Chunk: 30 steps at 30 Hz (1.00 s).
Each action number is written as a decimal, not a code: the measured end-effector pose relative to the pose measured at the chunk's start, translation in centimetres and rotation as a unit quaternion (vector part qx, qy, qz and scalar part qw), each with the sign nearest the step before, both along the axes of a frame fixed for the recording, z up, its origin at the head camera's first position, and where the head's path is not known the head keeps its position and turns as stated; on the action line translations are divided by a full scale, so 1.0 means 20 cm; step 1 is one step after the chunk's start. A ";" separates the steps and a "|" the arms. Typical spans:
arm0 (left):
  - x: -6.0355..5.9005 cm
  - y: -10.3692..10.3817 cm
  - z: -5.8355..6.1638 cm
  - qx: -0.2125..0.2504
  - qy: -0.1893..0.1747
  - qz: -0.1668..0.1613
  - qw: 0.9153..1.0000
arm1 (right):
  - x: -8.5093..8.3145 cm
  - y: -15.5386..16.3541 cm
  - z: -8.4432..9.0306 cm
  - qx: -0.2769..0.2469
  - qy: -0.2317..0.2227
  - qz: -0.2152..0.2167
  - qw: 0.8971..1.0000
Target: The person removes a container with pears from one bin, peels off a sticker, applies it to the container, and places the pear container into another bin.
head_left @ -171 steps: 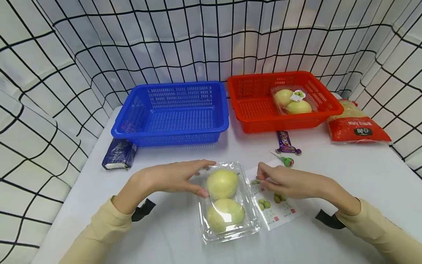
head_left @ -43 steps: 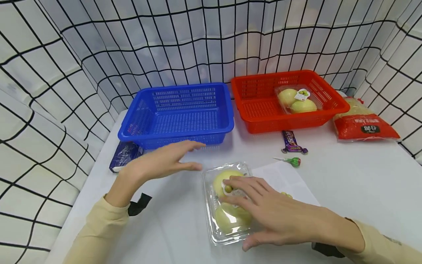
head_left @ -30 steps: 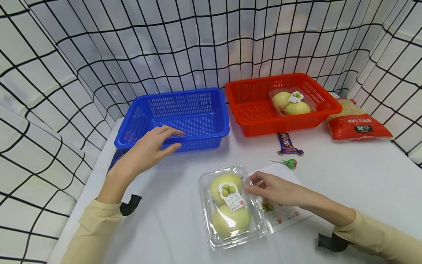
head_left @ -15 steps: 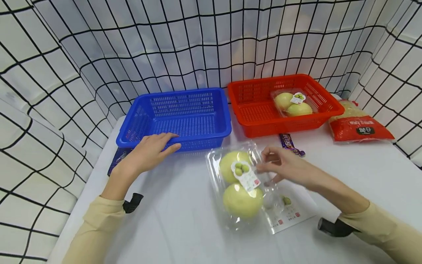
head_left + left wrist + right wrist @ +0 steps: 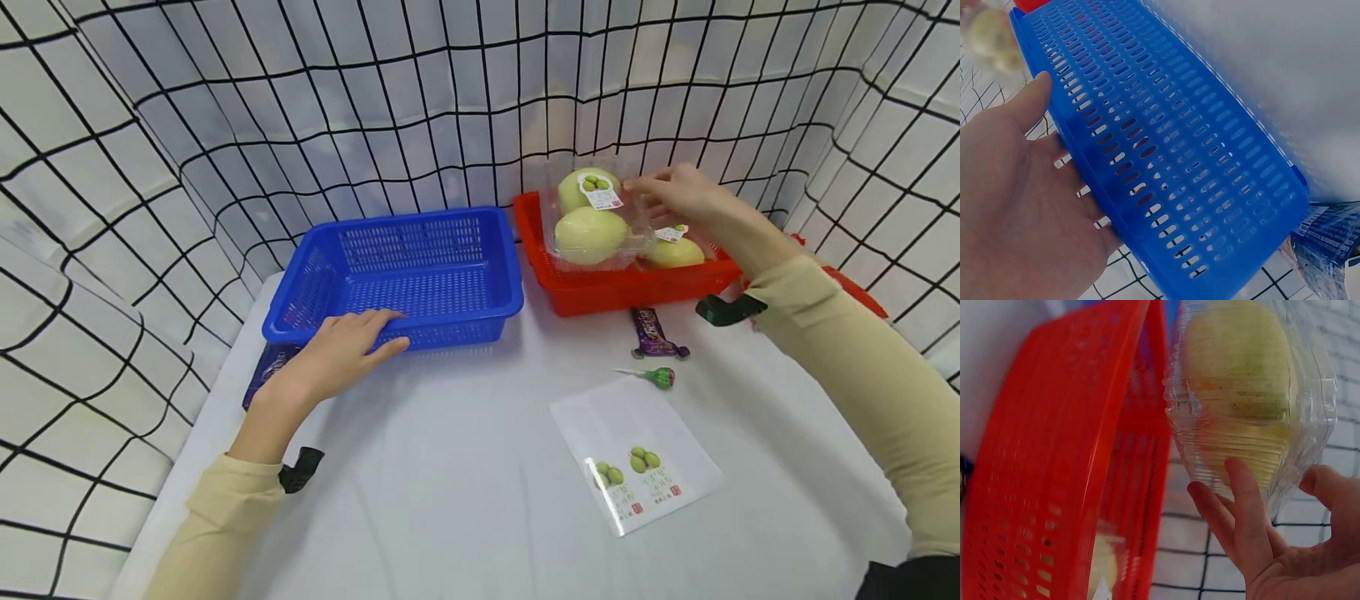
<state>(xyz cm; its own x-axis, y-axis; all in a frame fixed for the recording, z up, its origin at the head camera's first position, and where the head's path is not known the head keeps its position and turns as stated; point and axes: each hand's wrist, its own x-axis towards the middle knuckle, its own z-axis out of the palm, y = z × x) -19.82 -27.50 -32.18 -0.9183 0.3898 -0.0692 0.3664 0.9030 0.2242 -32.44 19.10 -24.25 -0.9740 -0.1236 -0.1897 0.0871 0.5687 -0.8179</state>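
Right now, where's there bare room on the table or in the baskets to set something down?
The blue basket holds nothing. Bare table lies between the left hand and the sticker sheet. The red basket's left half is bare, but the right hand holds a fruit pack over it, and another pack fills its right side. The candy bar and lollipop crowd its front.

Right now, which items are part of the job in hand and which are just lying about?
In play:
right hand
clear pear pack
red basket
second pear pack

Lying about:
left hand on blue basket
sticker sheet
lollipop
purple candy bar
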 end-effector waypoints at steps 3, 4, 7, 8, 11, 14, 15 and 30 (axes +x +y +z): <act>0.01 0.00 -0.02 0.005 0.001 -0.001 1.000 | -0.13 0.01 -0.05 0.007 -0.015 0.019 1.000; 0.01 0.00 -0.02 0.006 0.002 -0.001 1.000 | -0.17 0.01 -0.08 0.004 -0.021 0.026 0.999; 0.02 0.01 -0.03 0.007 0.003 -0.002 1.000 | -0.25 0.03 -0.15 0.006 -0.044 0.047 0.998; 0.02 0.02 -0.03 0.007 0.003 -0.003 1.000 | -0.26 0.03 -0.17 0.012 -0.052 0.052 0.997; 0.01 0.03 -0.03 0.006 0.001 -0.002 1.000 | -0.29 0.06 -0.21 0.042 -0.070 0.069 0.994; 0.00 0.06 -0.04 0.006 0.001 -0.001 1.000 | -0.30 0.11 -0.23 0.066 -0.076 0.084 0.991; -0.01 0.06 -0.04 0.006 0.001 -0.001 1.000 | -0.30 0.12 -0.23 0.073 -0.078 0.089 0.990; 0.00 0.08 -0.03 -0.005 -0.004 0.001 1.000 | -0.25 0.08 -0.28 0.136 -0.073 0.144 0.977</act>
